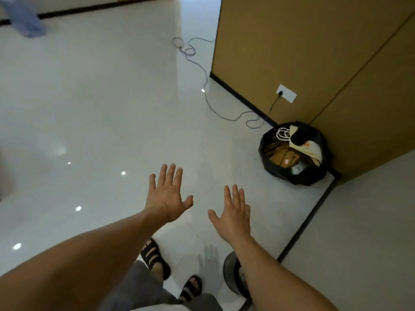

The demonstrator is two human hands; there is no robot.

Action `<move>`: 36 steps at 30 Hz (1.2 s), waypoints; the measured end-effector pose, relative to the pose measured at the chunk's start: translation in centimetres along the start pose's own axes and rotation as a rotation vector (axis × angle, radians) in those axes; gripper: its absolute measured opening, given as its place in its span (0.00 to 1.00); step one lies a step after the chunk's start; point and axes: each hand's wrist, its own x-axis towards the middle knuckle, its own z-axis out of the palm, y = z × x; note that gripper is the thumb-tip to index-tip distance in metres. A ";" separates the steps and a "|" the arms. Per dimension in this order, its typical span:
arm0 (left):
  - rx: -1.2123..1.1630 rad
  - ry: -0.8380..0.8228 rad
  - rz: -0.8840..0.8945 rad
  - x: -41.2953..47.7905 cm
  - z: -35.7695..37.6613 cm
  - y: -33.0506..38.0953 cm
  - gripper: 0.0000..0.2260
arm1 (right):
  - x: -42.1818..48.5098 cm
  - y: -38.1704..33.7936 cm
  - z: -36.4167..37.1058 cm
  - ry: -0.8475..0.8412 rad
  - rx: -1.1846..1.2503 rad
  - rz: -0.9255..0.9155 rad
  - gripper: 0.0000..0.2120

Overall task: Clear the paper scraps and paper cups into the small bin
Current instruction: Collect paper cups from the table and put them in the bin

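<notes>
No readable text anywhere. Only mark I see is a small orange print on the white paper carrier bag, too small to read. No brand, no label.

My left hand is flat, palm down, fingers straight and fanned, thumb out to the side. It holds nothing and touches nothing. My right hand is the same: fingers straight and close together, thumb splayed, holding nothing. Both hang in the air above the glossy white tiled floor, side by side with a gap between them, the left a little further forward.

A dark round open-topped container stands on the floor just beside my feet, half hidden under my right forearm. I cannot tell what is in it.

A round bin lined with a black plastic bag sits in the corner against the brown panelled wall, well apart from both hands. In it are flat brown cardboard pieces and the white carrier bag with white string handles leaning at the back. There is something pale at the front edge, too small to tell.

A thin grey cable runs looped across the floor to the white wall socket plate, low on the panel.

Black strapped sandals and grey trousers show at the bottom. There is a blurred blue shape top left.
</notes>
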 end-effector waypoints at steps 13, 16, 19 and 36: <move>-0.137 0.104 -0.609 -15.3 0.0 -26.6 0.39 | -2.5 -26.3 5.4 -0.117 -0.109 -0.536 0.40; -0.165 0.119 -0.708 -19.3 0.5 -34.0 0.39 | -4.5 -33.9 8.3 -0.134 -0.132 -0.615 0.40; -0.178 0.156 -0.794 -23.3 0.4 -41.4 0.39 | -6.7 -41.4 11.6 -0.159 -0.149 -0.684 0.40; -0.272 0.210 -1.162 -30.2 1.4 -68.9 0.38 | -6.7 -74.5 23.7 -0.257 -0.267 -1.069 0.39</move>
